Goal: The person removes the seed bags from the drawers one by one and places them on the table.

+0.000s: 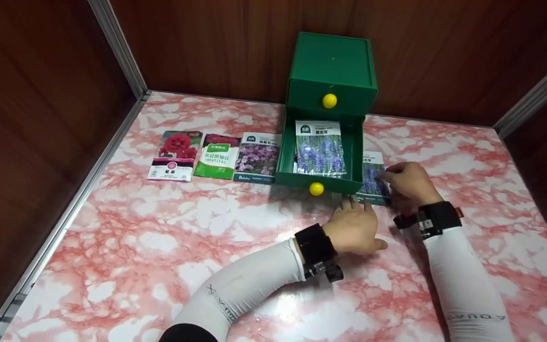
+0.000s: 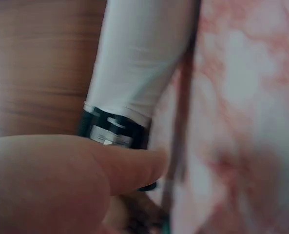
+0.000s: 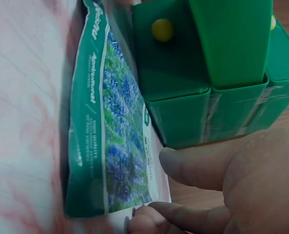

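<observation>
Right hand (image 1: 409, 183) pinches the blue-flower seed packet (image 1: 373, 179) lying flat just right of the open green drawer (image 1: 318, 156) (long axis front-to-back). Left hand (image 1: 354, 230), fingers relaxed, rests on table (image 1: 159, 247).

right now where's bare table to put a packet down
Free: the marble table in front of the three seed packets, left of the left hand. Crowded: by the open drawer, where the right hand touches a blue-flower packet.

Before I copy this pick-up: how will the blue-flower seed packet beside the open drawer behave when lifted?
The blue-flower seed packet looks thin and flat, so probably light and floppy. Its surface looks glossy, so it may slide on the marble-patterned table. The right hand touches its edge; lying flat, it likely needs an edge pried up.
</observation>
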Motion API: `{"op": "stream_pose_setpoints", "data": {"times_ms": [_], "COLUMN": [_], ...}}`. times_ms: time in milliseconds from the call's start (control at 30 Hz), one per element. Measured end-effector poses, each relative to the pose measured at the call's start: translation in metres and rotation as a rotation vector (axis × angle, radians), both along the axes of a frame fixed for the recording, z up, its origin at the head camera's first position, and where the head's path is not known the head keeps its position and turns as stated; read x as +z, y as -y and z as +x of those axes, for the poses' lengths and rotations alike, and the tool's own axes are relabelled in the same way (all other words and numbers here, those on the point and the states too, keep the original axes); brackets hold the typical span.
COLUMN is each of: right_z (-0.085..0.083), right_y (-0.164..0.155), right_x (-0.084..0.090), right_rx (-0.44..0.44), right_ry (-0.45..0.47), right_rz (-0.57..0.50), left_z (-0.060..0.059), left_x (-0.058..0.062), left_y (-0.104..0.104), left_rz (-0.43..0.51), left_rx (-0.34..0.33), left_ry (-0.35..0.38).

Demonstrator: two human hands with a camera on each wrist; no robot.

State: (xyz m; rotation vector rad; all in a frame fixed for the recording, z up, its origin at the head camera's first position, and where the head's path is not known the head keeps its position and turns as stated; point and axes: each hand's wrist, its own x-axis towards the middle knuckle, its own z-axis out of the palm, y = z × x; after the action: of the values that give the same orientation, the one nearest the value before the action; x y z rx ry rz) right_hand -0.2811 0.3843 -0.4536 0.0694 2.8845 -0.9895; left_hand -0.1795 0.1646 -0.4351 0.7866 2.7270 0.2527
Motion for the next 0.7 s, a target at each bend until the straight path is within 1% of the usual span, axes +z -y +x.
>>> {"op": "stream_pose_setpoints", "data": {"times_ms": [67, 167, 267, 333, 367, 400, 433, 467, 533, 567, 600, 633, 700], "right_z": [0.001, 0.003, 0.007, 0.01, 0.013, 0.015, 0.017, 0.02, 0.025, 0.027, 0.03, 0.033, 0.037], "right_y": [-0.001, -0.001, 0.001, 0.005, 0.007, 0.01, 0.014, 0.019, 0.03, 0.036, 0.043, 0.05, 0.065], "right_x": [0.002, 0.007, 0.017, 0.027, 0.033, 0.039, 0.045, 0.052, 0.064, 0.069, 0.074, 0.079, 0.086], "right_rx": [0.002, -0.005, -0.015, -0.019, -0.017, -0.02, -0.025, -0.028, -0.034, -0.035, -0.04, -0.041, -0.026], "right_ry": [0.011, 0.028, -0.005, -0.047, -0.075, -0.108, -0.136, -0.16, -0.215, -0.243, -0.268, -0.291, -0.338], "right_rz": [-0.004, -0.02, -0.057, -0.085, -0.104, -0.114, -0.126, -0.139, -0.155, -0.157, -0.157, -0.157, -0.147], "left_z": [0.001, 0.001, -0.006, -0.013, -0.018, -0.024, -0.031, -0.038, -0.051, -0.057, -0.063, -0.068, -0.077], "left_x": [0.009, 0.025, 0.045, 0.059, 0.067, 0.073, 0.078, 0.082, 0.086, 0.086, 0.085, 0.084, 0.081], "left_y": [0.008, 0.025, 0.046, 0.062, 0.071, 0.079, 0.088, 0.096, 0.112, 0.117, 0.122, 0.126, 0.131], "left_rz": [0.039, 0.15, 0.306, 0.411, 0.473, 0.535, 0.591, 0.639, 0.718, 0.734, 0.739, 0.729, 0.702], "left_rx": [-0.065, -0.156, -0.188, -0.16, -0.134, -0.111, -0.092, -0.059, 0.034, 0.087, 0.125, 0.17, 0.24], "left_ry": [0.005, 0.046, 0.136, 0.208, 0.24, 0.249, 0.243, 0.224, 0.171, 0.127, 0.082, 0.057, 0.032]}}
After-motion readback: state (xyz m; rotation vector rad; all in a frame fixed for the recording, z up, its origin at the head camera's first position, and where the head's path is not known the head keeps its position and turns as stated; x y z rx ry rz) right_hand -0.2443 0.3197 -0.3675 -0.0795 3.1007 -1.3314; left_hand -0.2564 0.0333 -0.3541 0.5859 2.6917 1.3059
